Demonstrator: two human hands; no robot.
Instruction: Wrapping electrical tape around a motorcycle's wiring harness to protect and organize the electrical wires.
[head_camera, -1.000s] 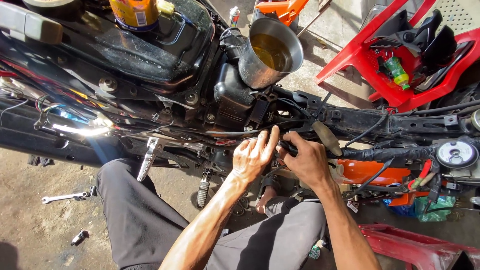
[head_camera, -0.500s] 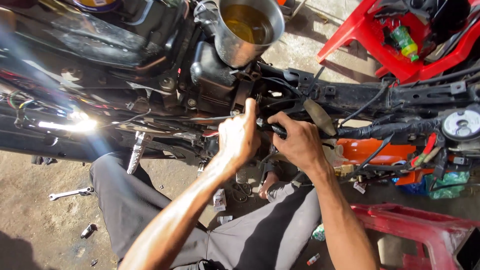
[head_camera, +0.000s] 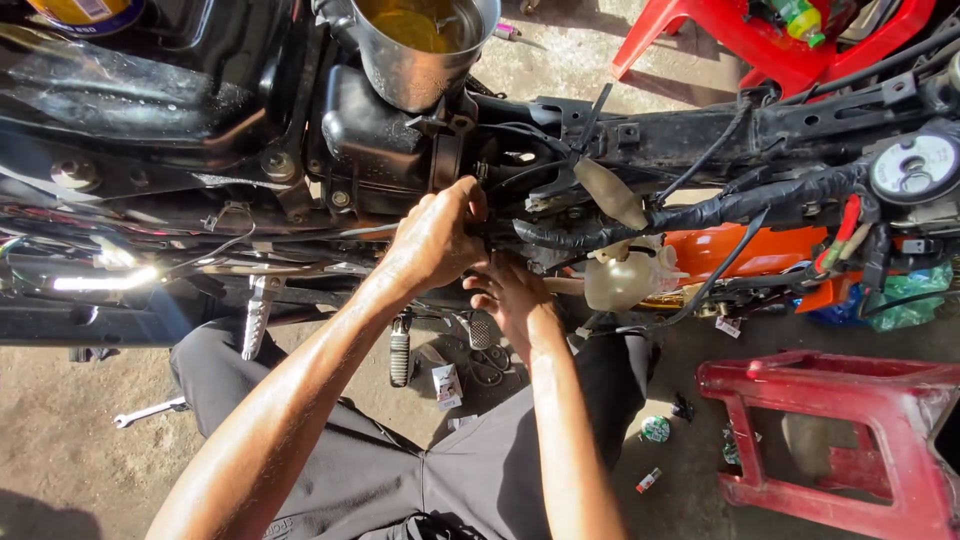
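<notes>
Gripping a small fitting on the motorcycle frame, my left hand is curled shut; my right hand cups loosely beneath, steadying, contents hidden.

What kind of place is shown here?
Probably a motorcycle repair shop, or a yard used as one: a stripped motorcycle frame, a wrench on the concrete floor, and a metal pot of yellowish liquid.

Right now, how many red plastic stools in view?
2: one stool upright at top right beyond the motorcycle frame, one stool tipped over at bottom right. Others may be hidden.
</notes>
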